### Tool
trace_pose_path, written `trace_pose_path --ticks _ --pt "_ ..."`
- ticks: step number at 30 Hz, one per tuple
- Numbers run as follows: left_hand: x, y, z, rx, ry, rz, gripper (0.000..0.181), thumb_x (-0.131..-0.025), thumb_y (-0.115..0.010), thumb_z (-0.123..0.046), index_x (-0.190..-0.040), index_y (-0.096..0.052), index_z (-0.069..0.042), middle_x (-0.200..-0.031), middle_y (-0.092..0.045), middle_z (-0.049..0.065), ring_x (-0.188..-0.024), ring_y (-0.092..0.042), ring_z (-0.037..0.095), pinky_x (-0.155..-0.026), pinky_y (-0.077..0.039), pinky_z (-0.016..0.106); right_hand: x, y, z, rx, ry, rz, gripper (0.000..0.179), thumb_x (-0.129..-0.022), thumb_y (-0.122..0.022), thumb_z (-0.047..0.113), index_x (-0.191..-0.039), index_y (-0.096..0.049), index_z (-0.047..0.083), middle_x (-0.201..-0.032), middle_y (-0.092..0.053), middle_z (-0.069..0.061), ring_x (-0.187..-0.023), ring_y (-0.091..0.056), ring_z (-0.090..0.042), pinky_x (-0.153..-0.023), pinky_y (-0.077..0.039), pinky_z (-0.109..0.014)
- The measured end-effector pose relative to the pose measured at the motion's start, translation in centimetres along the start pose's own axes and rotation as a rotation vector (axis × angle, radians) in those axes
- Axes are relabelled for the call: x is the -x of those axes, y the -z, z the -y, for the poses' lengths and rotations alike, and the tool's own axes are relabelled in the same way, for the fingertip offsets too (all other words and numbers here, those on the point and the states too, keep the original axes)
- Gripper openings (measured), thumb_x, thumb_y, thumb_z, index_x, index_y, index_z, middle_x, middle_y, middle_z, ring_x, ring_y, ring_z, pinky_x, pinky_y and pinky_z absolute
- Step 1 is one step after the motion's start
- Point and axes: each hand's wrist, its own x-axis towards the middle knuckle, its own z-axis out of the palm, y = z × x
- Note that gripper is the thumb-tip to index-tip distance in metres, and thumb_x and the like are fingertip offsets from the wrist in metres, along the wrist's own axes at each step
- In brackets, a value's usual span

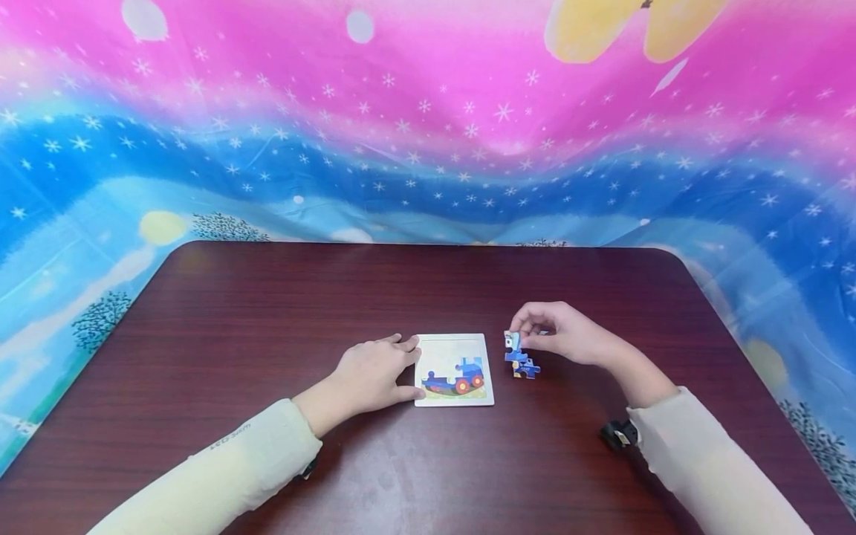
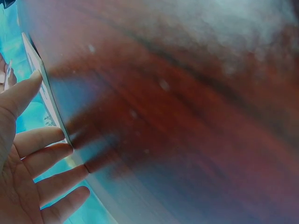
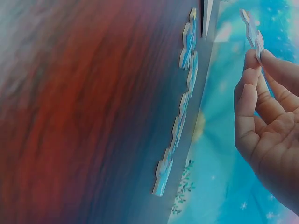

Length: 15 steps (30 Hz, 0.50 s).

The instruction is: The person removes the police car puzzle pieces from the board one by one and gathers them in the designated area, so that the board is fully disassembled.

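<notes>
"Patterned cloth [image 1: 428, 111] hangs behind everything, right?"

"Yes, pink above and blue below, scattered with white snowflakes, and it shows down both sides as well."

"And in front of it?"

"A table [image 1: 301, 297] with dark reddish-brown wood grain. Its far corners are rounded."

"Who is at it?"

"A person, seen only by the arms. One pale sleeve [image 1: 227, 468] comes in from the lower left, another pale sleeve [image 1: 709, 461] from the lower right."

"What is the left hand [image 1: 374, 371] doing?"

"Its fingers are spread and mostly straight, with the thumb and fingertips at the near and far ends of the board's left side. It steadies nothing else."

"And the right hand [image 1: 568, 334]?"

"Bent at the fingers, pinching something small between thumb and forefinger, raised above the tabletop."

"Tell me about that board."

"The puzzle board [image 1: 438, 357] lies flat between the hands, pale-rimmed. A blue vehicle [image 1: 461, 380] with red wheels fills its lower part; the upper left is plain cream."

"Any loose pieces?"

"Loose puzzle pieces [image 3: 177, 128] lie on the table right of the board, below the right hand. I can't tell how many."

"And the smallest thing?"

"The pinched puzzle piece [image 3: 252, 35], held clear of those, seen nearly edge-on from the right wrist."
</notes>
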Motion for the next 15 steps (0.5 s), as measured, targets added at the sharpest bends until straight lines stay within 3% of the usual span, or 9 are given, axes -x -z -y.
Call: trace_pose_path --ticks 15 --pt "0.1 0.2 -0.1 0.006 -0.002 0.0 0.064 -0.084 -0.07 -0.059 -0.133 -0.064 -0.018 -0.144 -0.058 0.002 -0.133 -0.057 0.024 -0.088 -0.057 0.045 2.1 1.1 -1.7 -0.014 -0.04 -0.038 0.016 -0.091 -0.069 0.004 -0.106 -0.067 0.006 -0.086 -0.066 -0.004 -0.077 -0.06 -0.011 -0.065 -0.05 -0.025"
